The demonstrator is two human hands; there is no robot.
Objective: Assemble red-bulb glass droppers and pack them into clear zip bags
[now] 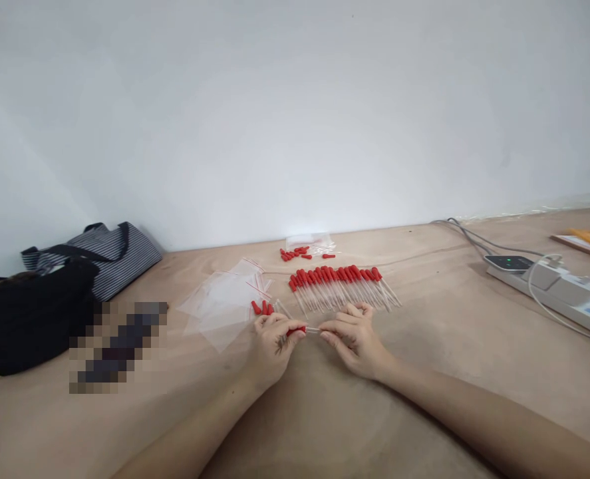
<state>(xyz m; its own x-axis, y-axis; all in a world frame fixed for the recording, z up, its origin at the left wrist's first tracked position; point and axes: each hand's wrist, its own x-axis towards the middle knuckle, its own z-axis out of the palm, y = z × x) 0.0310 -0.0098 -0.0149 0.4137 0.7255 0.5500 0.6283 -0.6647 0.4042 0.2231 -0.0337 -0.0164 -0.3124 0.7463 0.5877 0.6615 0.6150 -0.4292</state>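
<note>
My left hand [276, 342] pinches a red rubber dropper bulb [297, 330] between thumb and fingers. A clear glass dropper tube [312, 330] spans the gap between my hands, one end at the bulb. How far the tube sits inside the bulb is hidden. The fingertips of my right hand [352, 338] are closed on the tube's other end. Just beyond my hands lies a row of droppers [342, 286], red bulbs pointing away from me. A few loose bulbs [263, 307] rest beside my left hand, near some bare tubes [282, 307].
Clear zip bags [225, 299] lie in a loose pile at left. More red bulbs [295, 253] and a plastic bag [308, 241] are near the wall. A striped bag [130, 256] and black cloth [35, 319] occupy the far left; a power strip [559, 286] with cables is at right.
</note>
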